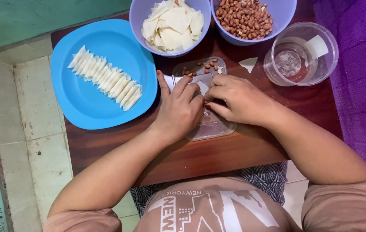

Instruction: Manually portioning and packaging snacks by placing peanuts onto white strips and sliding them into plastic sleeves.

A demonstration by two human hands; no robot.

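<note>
Folded wrappers (pixel 105 78) laid in a row on plate (pixel 84 109) at bench (pixel 217 157) left, two bowls set behind, lid (pixel 211 126) under both hands, cup (pixel 301 53) at right

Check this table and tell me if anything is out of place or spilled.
Little stands out. One white wrapper scrap lies loose on the wooden table, outside the wrapper bowl. A few peanuts sit scattered on the clear tray, outside the peanut bowl. The folded pieces are lined up neatly on the blue plate.

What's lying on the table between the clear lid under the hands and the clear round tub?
In the head view, a small white wrapper scrap lies on the bare wooden table between the clear lid and the tub.
</note>
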